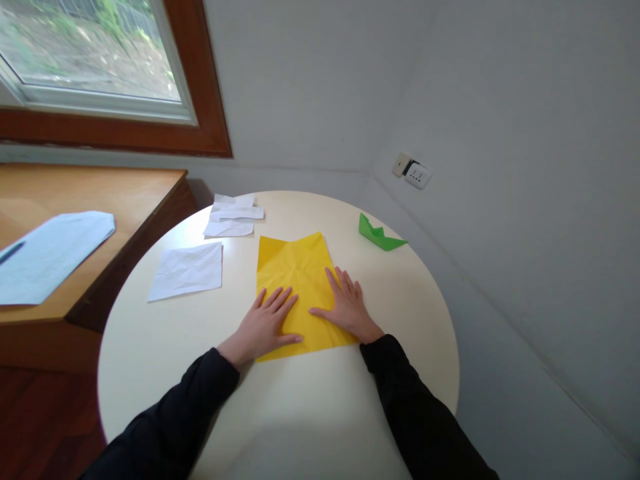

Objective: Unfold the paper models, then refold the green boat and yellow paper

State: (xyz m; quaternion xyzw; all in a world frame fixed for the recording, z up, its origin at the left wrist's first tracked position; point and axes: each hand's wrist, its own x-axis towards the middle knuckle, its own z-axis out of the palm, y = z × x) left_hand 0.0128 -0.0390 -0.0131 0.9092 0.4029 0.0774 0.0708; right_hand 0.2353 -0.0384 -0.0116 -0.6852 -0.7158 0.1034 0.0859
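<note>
A creased sheet of yellow paper [295,267] lies unfolded in the middle of the round white table [300,413], its far edge lifting a little at the corners. My left hand [267,323] rests flat on the sheet's near left part, fingers spread. On its right side, my right hand [345,303] also lies with fingers apart, pressing the paper. Neither hand grips anything. Farther back on the right sits a green folded paper boat [380,233], apart from both hands.
White paper [187,270] lies left of the yellow sheet, with more white pieces [233,227] behind it. A wooden desk [145,193] at the left bears pale papers [60,253] and a pen [11,252]. Walls and a socket [418,175] stand beyond the table's rim.
</note>
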